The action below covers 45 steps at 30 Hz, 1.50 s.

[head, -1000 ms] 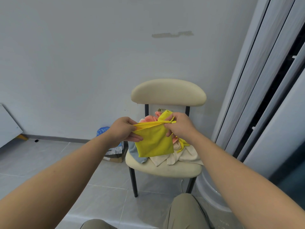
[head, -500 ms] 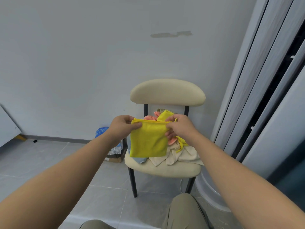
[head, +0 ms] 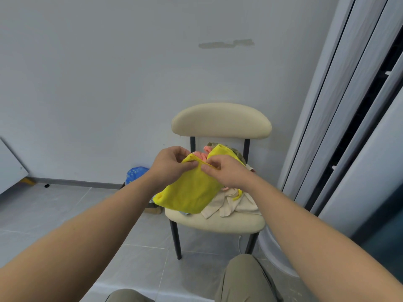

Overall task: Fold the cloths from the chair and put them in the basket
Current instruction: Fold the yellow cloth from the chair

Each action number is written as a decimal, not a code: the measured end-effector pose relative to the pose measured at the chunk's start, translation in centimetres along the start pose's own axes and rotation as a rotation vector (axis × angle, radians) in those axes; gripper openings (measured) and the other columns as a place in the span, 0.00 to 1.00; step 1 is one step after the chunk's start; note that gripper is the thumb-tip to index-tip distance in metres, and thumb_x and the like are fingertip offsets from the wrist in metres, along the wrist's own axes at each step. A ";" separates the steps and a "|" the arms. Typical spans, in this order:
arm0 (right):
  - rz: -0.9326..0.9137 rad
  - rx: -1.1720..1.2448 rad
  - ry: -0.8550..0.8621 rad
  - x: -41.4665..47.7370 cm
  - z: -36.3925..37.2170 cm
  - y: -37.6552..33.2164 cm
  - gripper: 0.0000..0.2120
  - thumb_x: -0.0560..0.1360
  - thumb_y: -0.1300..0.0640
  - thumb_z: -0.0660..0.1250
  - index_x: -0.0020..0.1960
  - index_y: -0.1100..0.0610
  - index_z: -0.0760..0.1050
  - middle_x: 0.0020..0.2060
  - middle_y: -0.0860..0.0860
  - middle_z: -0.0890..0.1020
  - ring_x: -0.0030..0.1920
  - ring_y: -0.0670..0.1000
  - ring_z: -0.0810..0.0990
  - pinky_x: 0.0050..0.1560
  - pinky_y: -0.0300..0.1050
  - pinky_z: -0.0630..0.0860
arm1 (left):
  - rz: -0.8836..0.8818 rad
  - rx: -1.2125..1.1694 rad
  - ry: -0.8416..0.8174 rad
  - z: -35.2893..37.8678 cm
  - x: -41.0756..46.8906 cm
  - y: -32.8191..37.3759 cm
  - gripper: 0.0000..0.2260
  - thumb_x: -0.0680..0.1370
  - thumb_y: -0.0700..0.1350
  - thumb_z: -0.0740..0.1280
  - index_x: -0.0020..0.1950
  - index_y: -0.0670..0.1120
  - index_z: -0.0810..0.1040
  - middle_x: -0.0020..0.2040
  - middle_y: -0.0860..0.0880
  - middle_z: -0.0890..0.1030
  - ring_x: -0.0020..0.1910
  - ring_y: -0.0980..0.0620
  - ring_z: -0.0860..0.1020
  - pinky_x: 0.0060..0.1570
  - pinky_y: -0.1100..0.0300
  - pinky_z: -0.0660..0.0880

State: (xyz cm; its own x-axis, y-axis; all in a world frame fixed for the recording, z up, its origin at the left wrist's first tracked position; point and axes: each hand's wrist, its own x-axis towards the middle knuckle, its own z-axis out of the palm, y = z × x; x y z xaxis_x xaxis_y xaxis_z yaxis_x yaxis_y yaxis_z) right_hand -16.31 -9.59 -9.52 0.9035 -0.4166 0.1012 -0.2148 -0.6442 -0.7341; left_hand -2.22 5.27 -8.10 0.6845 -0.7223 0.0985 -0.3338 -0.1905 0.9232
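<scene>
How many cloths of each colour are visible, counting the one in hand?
Yellow: 2 (held yellow cloth, second yellow cloth on the chair)
Pink: 1 (pink cloth)
Cream: 1 (cream cloth)
Olive: 1 (olive cloth)
Pale blue: 1 (blue sliver)
Total: 6

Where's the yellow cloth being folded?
Head view, centre: the yellow cloth hangs from its top edge, pinched by left hand and right hand, in front of the cloth pile on the chair.

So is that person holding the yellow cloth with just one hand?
No, the left hand and the right hand both pinch the top edge of the yellow cloth, close together.
</scene>
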 end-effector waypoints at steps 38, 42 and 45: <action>-0.262 -0.222 0.386 0.2 -1.4 -1.5 0.28 0.78 0.28 0.53 0.50 0.52 0.77 0.40 0.48 0.82 0.45 0.55 0.80 0.46 0.57 0.77 | 0.280 0.390 -0.321 -1.4 -3.2 -5.6 0.06 0.69 0.52 0.73 0.42 0.52 0.82 0.42 0.53 0.82 0.41 0.53 0.79 0.46 0.48 0.79; -0.326 -0.210 0.428 0.0 -2.4 -1.6 0.26 0.79 0.30 0.55 0.49 0.51 0.79 0.39 0.48 0.81 0.43 0.54 0.80 0.45 0.56 0.77 | 0.176 0.522 -0.417 -2.0 -3.6 -6.6 0.10 0.73 0.62 0.69 0.45 0.58 0.84 0.41 0.53 0.83 0.40 0.52 0.80 0.48 0.48 0.79; -0.354 -0.271 0.428 0.0 -3.7 -1.1 0.25 0.80 0.33 0.56 0.47 0.52 0.80 0.38 0.48 0.81 0.42 0.52 0.79 0.44 0.56 0.76 | 0.057 0.393 -0.378 -3.1 -3.8 -7.5 0.04 0.78 0.58 0.70 0.50 0.68 0.84 0.41 0.51 0.86 0.46 0.41 0.83 0.51 0.44 0.81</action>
State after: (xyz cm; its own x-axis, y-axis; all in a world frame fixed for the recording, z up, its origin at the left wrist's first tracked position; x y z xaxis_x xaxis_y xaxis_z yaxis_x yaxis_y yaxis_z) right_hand -17.48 -11.25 -6.26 0.7201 -0.3317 0.6095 -0.0659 -0.9071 -0.4158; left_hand -0.26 11.47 -14.28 0.4020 -0.9135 -0.0631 -0.6300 -0.3260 0.7049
